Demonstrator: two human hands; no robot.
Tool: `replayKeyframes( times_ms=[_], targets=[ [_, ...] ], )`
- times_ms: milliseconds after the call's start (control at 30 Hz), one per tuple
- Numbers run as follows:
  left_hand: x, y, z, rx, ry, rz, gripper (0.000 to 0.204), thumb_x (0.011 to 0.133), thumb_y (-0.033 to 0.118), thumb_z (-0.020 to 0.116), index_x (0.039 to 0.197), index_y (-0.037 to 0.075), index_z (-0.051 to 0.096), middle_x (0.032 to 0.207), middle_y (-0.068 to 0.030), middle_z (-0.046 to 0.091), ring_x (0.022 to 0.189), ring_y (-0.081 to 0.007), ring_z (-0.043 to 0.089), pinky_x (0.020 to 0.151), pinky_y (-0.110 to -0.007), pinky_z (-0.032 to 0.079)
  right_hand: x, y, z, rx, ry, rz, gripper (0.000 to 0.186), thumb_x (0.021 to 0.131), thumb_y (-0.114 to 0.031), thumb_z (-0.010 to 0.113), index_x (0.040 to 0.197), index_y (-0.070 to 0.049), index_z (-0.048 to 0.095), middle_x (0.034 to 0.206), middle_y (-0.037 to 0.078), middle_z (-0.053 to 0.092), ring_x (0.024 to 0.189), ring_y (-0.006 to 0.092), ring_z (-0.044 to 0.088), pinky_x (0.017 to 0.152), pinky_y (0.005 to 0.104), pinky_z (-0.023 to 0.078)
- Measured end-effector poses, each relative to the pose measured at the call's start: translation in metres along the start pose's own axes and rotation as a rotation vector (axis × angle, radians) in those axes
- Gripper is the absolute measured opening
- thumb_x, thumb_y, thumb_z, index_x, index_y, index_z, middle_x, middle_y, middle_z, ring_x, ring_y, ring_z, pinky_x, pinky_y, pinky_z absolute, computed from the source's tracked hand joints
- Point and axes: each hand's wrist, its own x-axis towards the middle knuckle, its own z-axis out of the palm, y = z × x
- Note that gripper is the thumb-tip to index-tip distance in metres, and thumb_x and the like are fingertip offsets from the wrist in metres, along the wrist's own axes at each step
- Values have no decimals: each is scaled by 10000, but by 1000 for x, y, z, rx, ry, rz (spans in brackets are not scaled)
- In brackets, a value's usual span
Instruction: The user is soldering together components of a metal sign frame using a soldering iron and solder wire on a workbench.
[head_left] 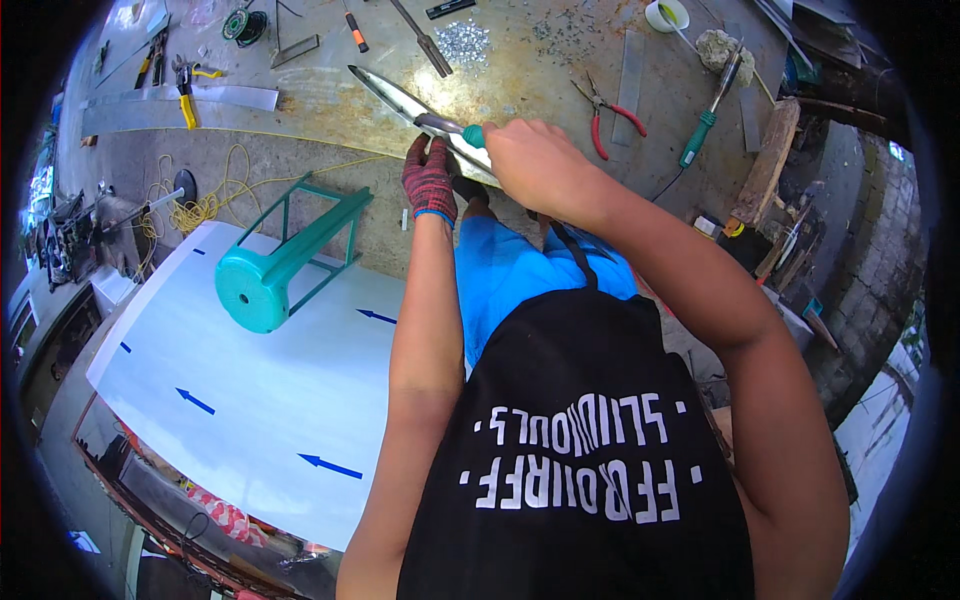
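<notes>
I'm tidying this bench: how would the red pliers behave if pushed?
The red pliers would probably slide rather than roll, lying flat with handles spread. Their metal jaws suggest a stiff tool, perhaps heavy for its size. Nudged, the parted handles might swing together.

Stained worktable (320,115), dark wire spool (244,27), yellow-handled snips (186,90), flat metal strip (240,97), orange-handled screwdriver (356,33), heap of shiny bits (463,45), red-handled pliers (598,103), green-handled soldering iron (703,128), white cup (653,16)
</notes>
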Motion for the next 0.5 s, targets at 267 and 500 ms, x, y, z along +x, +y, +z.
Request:
replayKeyframes(
  times_ms=[267, 500],
  targets=[
    [-3, 3, 0, -1, -10, 14, 398, 889, 171, 738, 1241, 17, 634, 795, 22, 540, 684, -84, 502, 588, -254, 428, -3, 5, 8, -19, 9, -2, 259, 865, -36, 519, 1112, 23, 571, 942, 259, 665, 920, 447, 661, 782, 539, 513],
    [-8, 9, 3, -2, 8, -13, 378, 893, 160, 731, 1231, 20, 636, 793, 20, 548, 676, -89, 507, 581, -258, 433, -7, 2, 15, -2, 29, 69, 308, 899, -58, 500, 1191, 22, 553, 978, 254, 662, 930, 445, 658, 799, 541, 510]
  ],
)
